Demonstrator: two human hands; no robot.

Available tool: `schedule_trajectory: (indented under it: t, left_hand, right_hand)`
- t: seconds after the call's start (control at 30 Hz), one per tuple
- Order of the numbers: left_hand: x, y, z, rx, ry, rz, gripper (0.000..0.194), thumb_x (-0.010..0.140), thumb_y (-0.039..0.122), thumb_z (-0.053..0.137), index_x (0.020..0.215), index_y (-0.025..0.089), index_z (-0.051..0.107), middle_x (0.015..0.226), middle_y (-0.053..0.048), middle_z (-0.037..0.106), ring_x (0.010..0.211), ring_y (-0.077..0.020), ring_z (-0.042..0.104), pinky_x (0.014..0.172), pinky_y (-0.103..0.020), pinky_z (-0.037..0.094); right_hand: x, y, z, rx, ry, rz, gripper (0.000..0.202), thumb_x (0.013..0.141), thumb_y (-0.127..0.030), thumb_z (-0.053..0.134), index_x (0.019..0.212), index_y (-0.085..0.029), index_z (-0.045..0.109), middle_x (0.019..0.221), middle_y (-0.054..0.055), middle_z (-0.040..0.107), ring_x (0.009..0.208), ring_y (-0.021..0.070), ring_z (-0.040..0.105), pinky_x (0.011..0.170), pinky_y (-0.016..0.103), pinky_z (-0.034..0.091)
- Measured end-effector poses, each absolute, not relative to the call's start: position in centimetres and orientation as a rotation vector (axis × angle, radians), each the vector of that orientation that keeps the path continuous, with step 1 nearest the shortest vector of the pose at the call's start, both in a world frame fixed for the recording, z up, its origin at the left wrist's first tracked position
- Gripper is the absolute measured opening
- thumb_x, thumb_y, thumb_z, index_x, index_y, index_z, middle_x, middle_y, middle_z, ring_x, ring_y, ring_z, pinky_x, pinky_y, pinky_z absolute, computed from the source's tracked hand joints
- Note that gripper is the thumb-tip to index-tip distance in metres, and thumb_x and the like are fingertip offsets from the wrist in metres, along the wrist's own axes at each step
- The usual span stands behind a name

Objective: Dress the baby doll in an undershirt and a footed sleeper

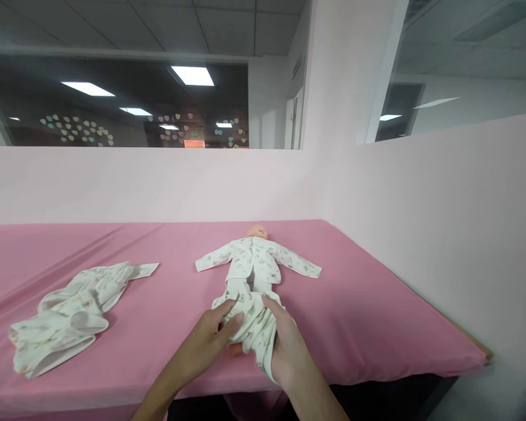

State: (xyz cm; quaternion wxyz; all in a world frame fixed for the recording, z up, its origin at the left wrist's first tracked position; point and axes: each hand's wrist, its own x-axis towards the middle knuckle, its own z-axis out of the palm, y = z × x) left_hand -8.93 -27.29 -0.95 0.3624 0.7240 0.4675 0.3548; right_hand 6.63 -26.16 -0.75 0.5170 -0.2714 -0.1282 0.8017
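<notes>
A baby doll (257,231) lies on its back on the pink-covered table, its head toward the wall. It wears a white printed jacket (249,257) with both sleeves spread out sideways. Bunched white printed baby pants (249,310) cover its legs, and a bit of a foot shows below them. My left hand (217,330) grips the left side of the pants between thumb and fingers. On the other side, my right hand (284,345) holds the cloth, thumb on top and fingers partly hidden beneath it.
A crumpled white printed garment (76,313) lies on the left of the pink tablecloth (359,316). The table's front edge is close below my hands. White walls (158,184) with windows stand behind and to the right.
</notes>
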Motion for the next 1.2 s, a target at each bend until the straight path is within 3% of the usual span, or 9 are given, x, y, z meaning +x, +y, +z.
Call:
schedule_trajectory:
  t: [0.13, 0.23, 0.43, 0.63, 0.73, 0.83, 0.93, 1.07, 1.2]
  left_hand:
    - [-9.2, -28.4, 0.0, 2.109, 1.278, 0.693, 0.03, 0.095, 0.045, 0.041, 0.081, 0.02, 0.052, 0.08, 0.001, 0.059, 0.073, -0.0153, 0.05, 0.067, -0.025, 0.039]
    - [-10.9, -28.5, 1.6, 2.17, 1.279, 0.531, 0.029, 0.094, 0.047, 0.044, 0.095, 0.023, 0.059, 0.098, -0.001, 0.064, 0.09, -0.0185, 0.057, 0.079, -0.027, 0.044]
    - [-9.6, -22.2, 3.7, 2.365, 1.548, 0.829, 0.035, 0.095, 0.035, 0.038, 0.12, 0.023, 0.059, 0.115, -0.006, 0.064, 0.104, -0.0229, 0.059, 0.088, -0.036, 0.047]
    - [-5.3, -16.7, 1.4, 2.864, 0.975, -0.187, 0.052, 0.074, 0.011, 0.06, 0.121, 0.033, 0.063, 0.138, -0.006, 0.052, 0.128, -0.0331, 0.046, 0.1, -0.047, 0.042]
    - [-4.4, -16.6, -0.2, 3.066, 0.926, -0.328, 0.053, 0.069, 0.01, 0.068, 0.116, 0.033, 0.066, 0.15, -0.005, 0.038, 0.14, -0.0391, 0.027, 0.109, -0.057, 0.026]
    - [-4.0, -16.7, -0.9, 3.238, 0.741, -0.221, 0.038, 0.069, 0.012, 0.071, 0.105, 0.025, 0.069, 0.137, -0.008, 0.052, 0.135, -0.0345, 0.035, 0.113, -0.052, 0.021]
    - [-4.0, -16.3, -0.3, 3.129, 0.733, -0.015, 0.028, 0.074, 0.021, 0.068, 0.102, 0.021, 0.067, 0.112, -0.007, 0.064, 0.113, -0.0263, 0.053, 0.102, -0.039, 0.036]
    - [-4.5, -15.9, 2.2, 2.788, 0.792, 0.21, 0.022, 0.077, 0.027, 0.064, 0.098, 0.022, 0.064, 0.103, -0.002, 0.063, 0.096, -0.0204, 0.058, 0.085, -0.029, 0.042]
    - [-5.0, -16.2, 3.8, 2.593, 0.791, 0.167, 0.027, 0.077, 0.027, 0.063, 0.103, 0.023, 0.062, 0.108, -0.001, 0.06, 0.095, -0.019, 0.057, 0.077, -0.026, 0.042]
  right_hand:
    - [6.1, -26.5, -1.0, -0.589, -0.327, 1.968, 0.036, 0.074, -0.026, 0.073, 0.107, -0.013, 0.066, 0.091, 0.01, 0.072, 0.073, 0.0212, 0.067, 0.051, 0.026, 0.048]
    - [5.7, -26.9, -1.4, -0.67, -0.308, 1.883, 0.018, 0.069, -0.02, 0.074, 0.084, -0.013, 0.066, 0.076, 0.007, 0.069, 0.066, 0.0196, 0.065, 0.051, 0.026, 0.048]
    - [4.3, -28.2, -2.3, -0.659, -0.2, 1.893, 0.021, 0.064, -0.011, 0.074, 0.081, -0.016, 0.062, 0.063, 0.0, 0.064, 0.057, 0.0151, 0.06, 0.058, 0.029, 0.052]
    - [3.9, -28.3, -4.5, -0.646, -0.212, 1.928, 0.029, 0.06, -0.024, 0.081, 0.08, -0.018, 0.062, 0.07, 0.003, 0.069, 0.069, 0.0219, 0.068, 0.058, 0.031, 0.054]
    - [3.8, -28.5, -5.1, -0.663, -0.206, 1.933, 0.031, 0.057, -0.021, 0.083, 0.079, -0.019, 0.062, 0.071, 0.003, 0.069, 0.072, 0.0228, 0.069, 0.059, 0.031, 0.054]
    - [4.0, -29.0, -5.2, -0.63, -0.227, 1.9, 0.032, 0.057, -0.021, 0.083, 0.082, -0.02, 0.062, 0.073, 0.002, 0.07, 0.074, 0.0234, 0.069, 0.063, 0.032, 0.055]
    - [5.1, -29.6, -4.8, -0.567, -0.253, 1.867, 0.031, 0.063, -0.026, 0.08, 0.089, -0.019, 0.064, 0.078, 0.004, 0.071, 0.081, 0.0253, 0.069, 0.07, 0.036, 0.055]
    - [8.0, -29.7, -4.6, -0.506, -0.309, 1.796, 0.03, 0.073, -0.033, 0.074, 0.097, -0.017, 0.066, 0.088, 0.008, 0.072, 0.088, 0.0264, 0.069, 0.075, 0.039, 0.055]
    - [10.9, -28.8, -4.6, -0.601, -0.37, 1.637, 0.027, 0.067, -0.031, 0.08, 0.088, -0.019, 0.068, 0.085, 0.006, 0.072, 0.085, 0.0255, 0.068, 0.074, 0.038, 0.055]
